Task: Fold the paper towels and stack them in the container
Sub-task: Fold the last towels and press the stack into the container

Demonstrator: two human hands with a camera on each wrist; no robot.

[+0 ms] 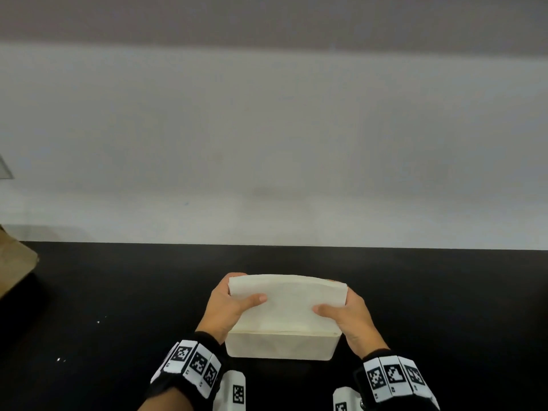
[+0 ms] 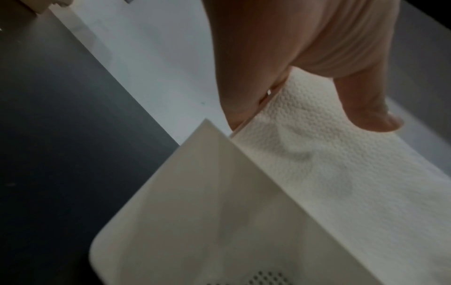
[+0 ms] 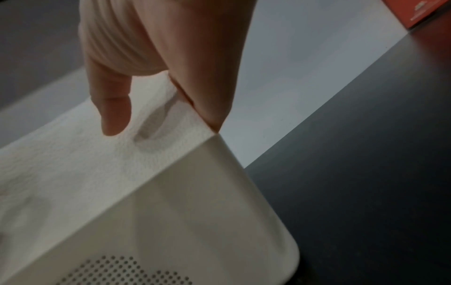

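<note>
We are holding a folded white paper towel [image 1: 286,304] by its two short ends, just above the open top of a white container [image 1: 280,345] that is standing on the black tabletop [image 1: 118,292] close to us. Our left hand [image 1: 229,307] is pinching the towel's left end, thumb on top and fingers [image 1: 235,275] curling behind the far edge; our right hand [image 1: 351,314] is doing the same at the right end. The towel is bowing slightly upward between the grips. In the wrist views its embossed surface is lying right along the container's rim (the wall below is showing a patch of small round holes). A brown cardboard piece [image 1: 14,262] is sitting at the far left of the tabletop, and a white wall [image 1: 267,129] is rising behind.
</note>
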